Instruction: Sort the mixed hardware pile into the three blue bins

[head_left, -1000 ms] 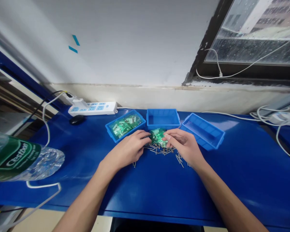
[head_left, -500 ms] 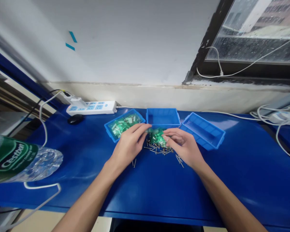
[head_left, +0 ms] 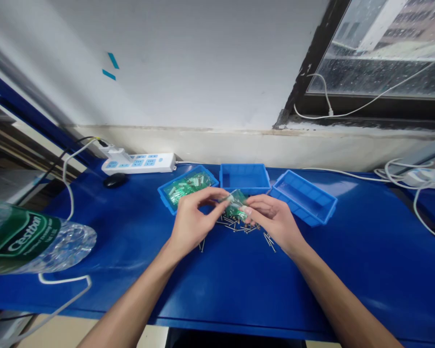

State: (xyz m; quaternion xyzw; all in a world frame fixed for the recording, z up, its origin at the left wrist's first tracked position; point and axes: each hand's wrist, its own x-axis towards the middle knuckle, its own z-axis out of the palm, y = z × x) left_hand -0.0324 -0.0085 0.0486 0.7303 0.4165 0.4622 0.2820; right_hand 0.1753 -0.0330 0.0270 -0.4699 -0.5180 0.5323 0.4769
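Between my two hands is a small clear plastic bag (head_left: 236,198) with a green tint. My left hand (head_left: 195,215) pinches its left edge between thumb and fingers. On the other side, my right hand (head_left: 273,217) grips the bag's right edge, thumb toward me. Under and just in front of the bag lies a loose pile of screws (head_left: 237,225), partly hidden by the bag and hands. A few more screws (head_left: 268,240) lie apart below my right hand. Behind my left hand, a blue bin (head_left: 163,193) holds green and clear packets.
Two more blue bins, a middle one (head_left: 245,186) and a right one (head_left: 308,200), stand along the wall on the blue table (head_left: 239,290). A power strip (head_left: 141,164) and a black mouse (head_left: 115,180) sit back left. A large water bottle (head_left: 39,239) is at the left.
My left thumb and fingers have closed onto the bag's left edge, and the bag's clear upper part now shows between my hands. My right hand has stayed nearly in place.
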